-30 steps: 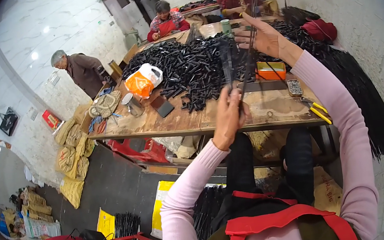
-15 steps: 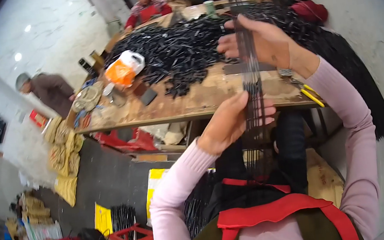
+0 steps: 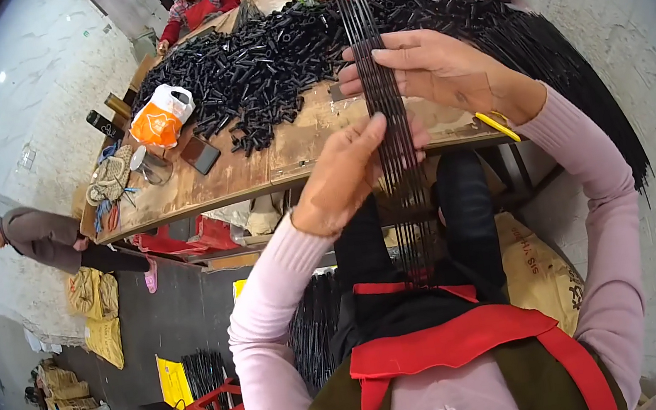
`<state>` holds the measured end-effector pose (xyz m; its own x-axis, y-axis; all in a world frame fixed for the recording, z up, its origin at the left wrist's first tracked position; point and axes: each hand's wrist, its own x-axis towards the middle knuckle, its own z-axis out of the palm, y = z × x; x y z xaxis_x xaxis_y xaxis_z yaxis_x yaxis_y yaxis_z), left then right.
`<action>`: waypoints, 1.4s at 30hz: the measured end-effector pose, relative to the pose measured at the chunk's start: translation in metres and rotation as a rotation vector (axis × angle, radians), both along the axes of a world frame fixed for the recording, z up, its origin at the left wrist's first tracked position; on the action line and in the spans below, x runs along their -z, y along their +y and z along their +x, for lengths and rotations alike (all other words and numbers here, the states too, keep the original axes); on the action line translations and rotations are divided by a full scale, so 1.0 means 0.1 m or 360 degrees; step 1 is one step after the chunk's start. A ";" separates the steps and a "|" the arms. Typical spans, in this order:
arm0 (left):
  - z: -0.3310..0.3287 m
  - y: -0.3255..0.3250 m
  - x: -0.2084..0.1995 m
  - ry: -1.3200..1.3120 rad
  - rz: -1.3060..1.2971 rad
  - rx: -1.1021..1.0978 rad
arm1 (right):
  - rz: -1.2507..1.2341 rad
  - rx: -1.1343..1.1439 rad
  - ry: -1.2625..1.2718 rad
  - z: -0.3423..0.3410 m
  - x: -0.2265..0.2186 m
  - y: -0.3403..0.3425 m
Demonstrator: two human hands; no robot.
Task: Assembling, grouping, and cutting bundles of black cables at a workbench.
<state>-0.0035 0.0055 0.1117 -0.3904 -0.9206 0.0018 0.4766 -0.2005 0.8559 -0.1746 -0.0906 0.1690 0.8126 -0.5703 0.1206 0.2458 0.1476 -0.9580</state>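
Note:
A bundle of long thin black rods (image 3: 394, 124) runs from the top edge down to my lap, leaning a little left at its upper end. My left hand (image 3: 344, 167) grips it above the table's front edge, thumb in front and fingers passing behind. Higher up, my right hand (image 3: 443, 70) holds the same bundle, its thumb lying across the front and its fingertips showing past the far side. Below the left hand the rods spread slightly apart. A yellow plier handle (image 3: 497, 127) pokes out by my right wrist.
Short black tubes (image 3: 242, 70) lie heaped on the wooden table (image 3: 217, 189), with more long black rods (image 3: 570, 79) hanging off its right end. An orange-and-white bag (image 3: 159, 121) and a metal cup (image 3: 150, 164) stand left. One person (image 3: 187, 11) sits opposite; another (image 3: 38, 233) stands far left.
My view has shifted, and the bundle now leans left instead of standing nearly upright. My right thumb, raised off before, rests on the rods. My left hand still holds them.

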 end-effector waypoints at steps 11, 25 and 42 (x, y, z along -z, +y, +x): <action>-0.06 0.01 0.01 -0.0094 0.0007 -0.0021 | -0.0060 0.0041 0.0124 -0.05 0.04 0.08; 0.29 -1.50 0.98 0.0466 0.0583 0.0216 | -0.0680 -0.0023 0.0520 -0.09 1.50 0.31; 0.10 -0.87 0.20 -0.0599 -0.0227 -0.0568 | -0.1193 0.0430 0.0492 0.06 1.94 -0.58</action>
<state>0.0060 -0.0813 0.0921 -0.0508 -0.9971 0.0569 0.1489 0.0488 0.9876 -0.1685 -0.1486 -0.0248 0.7186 -0.6073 0.3387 -0.1075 -0.5782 -0.8088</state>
